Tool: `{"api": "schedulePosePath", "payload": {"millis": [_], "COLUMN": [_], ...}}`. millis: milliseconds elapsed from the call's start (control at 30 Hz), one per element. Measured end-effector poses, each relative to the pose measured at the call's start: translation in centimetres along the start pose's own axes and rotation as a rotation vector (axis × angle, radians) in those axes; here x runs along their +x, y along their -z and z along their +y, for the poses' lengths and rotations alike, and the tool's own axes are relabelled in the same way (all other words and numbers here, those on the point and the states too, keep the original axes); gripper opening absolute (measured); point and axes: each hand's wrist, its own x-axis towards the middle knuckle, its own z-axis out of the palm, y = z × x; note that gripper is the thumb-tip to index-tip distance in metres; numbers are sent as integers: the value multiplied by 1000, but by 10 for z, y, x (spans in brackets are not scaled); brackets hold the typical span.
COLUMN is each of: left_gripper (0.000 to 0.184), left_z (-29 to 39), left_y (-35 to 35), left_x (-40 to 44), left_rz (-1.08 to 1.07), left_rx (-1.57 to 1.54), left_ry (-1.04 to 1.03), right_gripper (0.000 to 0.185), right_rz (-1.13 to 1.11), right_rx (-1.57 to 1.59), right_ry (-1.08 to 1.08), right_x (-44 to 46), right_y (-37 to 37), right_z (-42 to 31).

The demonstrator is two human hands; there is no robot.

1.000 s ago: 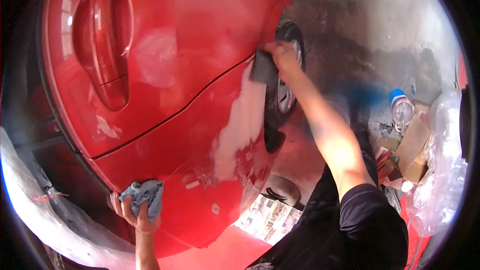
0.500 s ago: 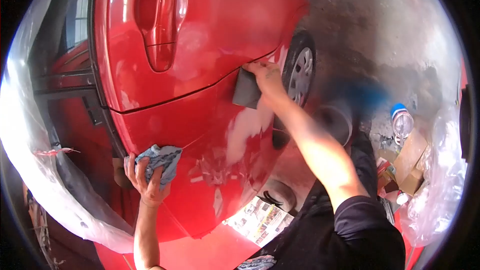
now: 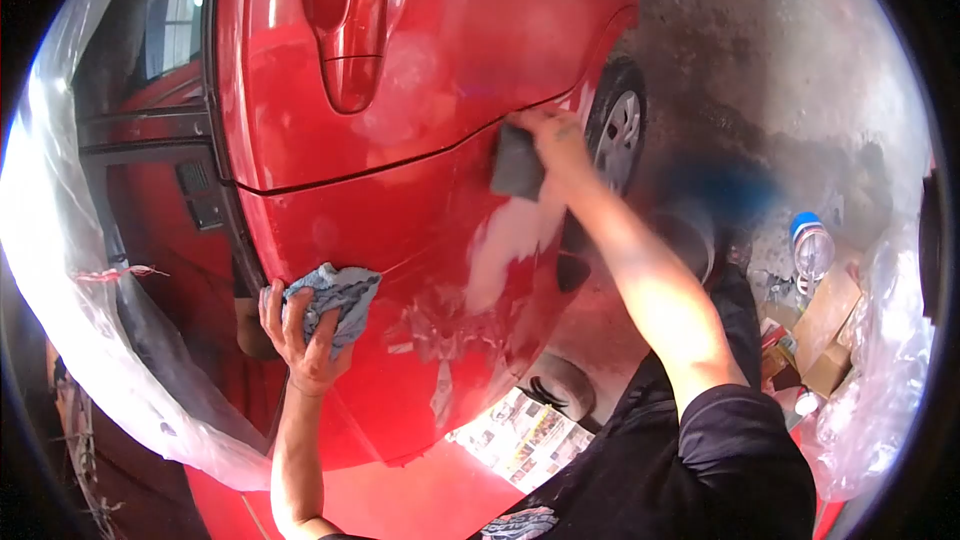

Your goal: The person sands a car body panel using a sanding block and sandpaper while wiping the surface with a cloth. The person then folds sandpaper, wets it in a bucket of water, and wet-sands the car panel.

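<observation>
A red car panel (image 3: pixel 330 230) fills the middle, crossed by a dark seam. My right hand (image 3: pixel 556 145) presses a dark grey sheet (image 3: pixel 516 162) flat on the panel, just below the seam and near the wheel (image 3: pixel 618 130). Below the sheet lies a pale, dull patch (image 3: pixel 500 250) with uneven edges. At the lower left, my left hand (image 3: pixel 305 340) grips a crumpled blue-grey cloth (image 3: pixel 345 302) against the panel edge, its fingers bent around the cloth.
Clear plastic sheeting (image 3: pixel 60 280) hangs at the left. Printed paper (image 3: pixel 525 440) lies below the panel. On the right are a blue-capped clear container (image 3: pixel 812 250), cardboard (image 3: pixel 828 320) and bunched plastic (image 3: pixel 870 400). A door handle (image 3: pixel 355 40) protrudes above the seam.
The view has shifted, so the car sits further right and higher. Against the panel, the dark sheet under my right hand has moved from the pale patch's wheel side toward the seam. Both hands keep their holds.
</observation>
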Motion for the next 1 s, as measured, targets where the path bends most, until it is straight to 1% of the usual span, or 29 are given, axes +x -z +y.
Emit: {"api": "schedulePosePath", "payload": {"millis": [67,100,167,200,233,300,333,367,433,467,533,567,633,700,767,833,867,900,933,1000], "left_gripper": [35,34,35,36,36,35,35,35,35,35,34,34,34,36,36,34,33,33,33,34], "left_z": [0,1,-1,-1,1,-3,-1,1,0,1,2,2,3,2,1,-2,-5,-4,-4,-2], "left_y": [-1,2,3,2,5,0,1,3,3,3,2,2,0,-2,1,2,-2,-3,-1,2], "left_x": [4,1,-1,-1,-6,-3,0,0,1,3,-1,-1,0,-4,-5,-10,-14,-15,-15,-10], "left_rz": [6,-7,-17,-24,-36,-13,-16,-20,-31,-22,-33,-36,-28,-7,-23,-41,-46,-47,-56,-76], "left_rx": [-20,-41,-36,-40,-46,-25,-15,-26,-23,-27,-23,2,11,17,-6,5,78,73,67,58], "left_ry": [-4,-4,-2,-9,-5,-19,-19,-27,-13,-14,-12,-9,-17,-12,-13,-12,-42,-46,-41,-42], "right_gripper": [11,11,11,12,12,13,11,11,9,9,14,14,9,9,11,14,15,16,15,14], "right_rz": [85,80,33,-52,-46,-153,-153,-139,115,125,53,67,119,154,63,109,40,-28,-39,-30], "right_rx": [93,87,15,27,26,84,59,62,37,36,-70,-70,0,-11,-28,-57,-120,-183,-164,-171], "right_ry": [42,31,-7,24,11,-103,-70,-70,-53,-47,169,172,7,23,2,-23,4,24,-21,-32], "right_x": [1,-6,-21,-38,-47,-46,-40,-33,-3,16,42,50,62,73,95,115,128,130,129,144], "right_y": [-5,-13,-36,-47,-45,-45,-41,-31,-2,12,46,61,77,94,119,137,145,144,146,157], "right_z": [0,11,24,23,21,8,11,11,4,9,20,18,-1,-7,-10,-19,-22,-28,-32,-29]}}
